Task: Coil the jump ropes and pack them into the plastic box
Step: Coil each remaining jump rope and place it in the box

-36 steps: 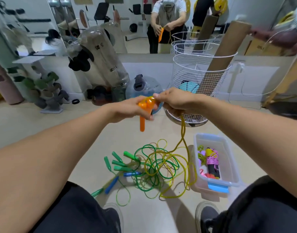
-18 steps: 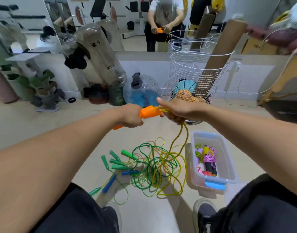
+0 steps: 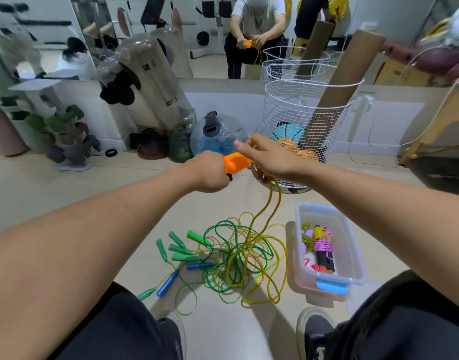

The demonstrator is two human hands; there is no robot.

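Against the far wall, the tall clear plastic cylinder (image 3: 155,81) leaning there carries small labels that read "5" and "10", mirrored; the round blue-tinted water jug (image 3: 218,136) beside it has printed graduations too small to read.

Your left hand (image 3: 207,172) is clenched around the orange plastic jump-rope handles (image 3: 236,163), held out in front of you at chest height. Your right hand (image 3: 272,159) touches the far end of those handles, its fingers (image 3: 242,145) loosely curled with the forefinger stretched forward; the yellow translucent rope (image 3: 271,203) runs out from under that palm, though you cannot tell how tightly it is pinched. From there it hangs to the floor (image 3: 67,183) and joins the tangle of green and yellow ropes (image 3: 238,258), with green handles (image 3: 180,249) and blue handles (image 3: 168,281) spread at its left edge.

Just right of the tangle sits the clear plastic box with a blue latch (image 3: 350,261), holding a rope bundle wound in pink cord (image 3: 323,245).
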